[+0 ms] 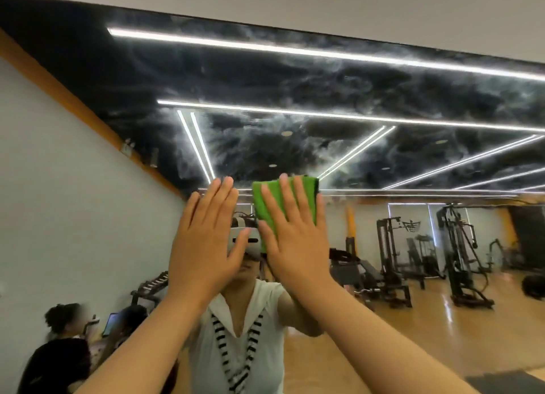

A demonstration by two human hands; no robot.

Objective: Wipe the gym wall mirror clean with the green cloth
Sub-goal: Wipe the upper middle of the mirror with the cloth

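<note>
The wiping seems barely under way; cloudy smears cover the one mirror [383, 157] toward twelve and two o'clock. One green cloth [309, 188] lies flat on the glass under the right hand [295, 246], fingers straight and slightly spread; at its nine o'clock the left hand [203, 246] presses bare, fingers together.

left hand [203, 246] was raised before mirror [383, 145], just left of right hand [295, 240] | right hand lay flat over cloth [280, 199], cloth between palm and mirror | reflected weight machines [460, 255] stood right | seated people [59, 349] lower left
</note>
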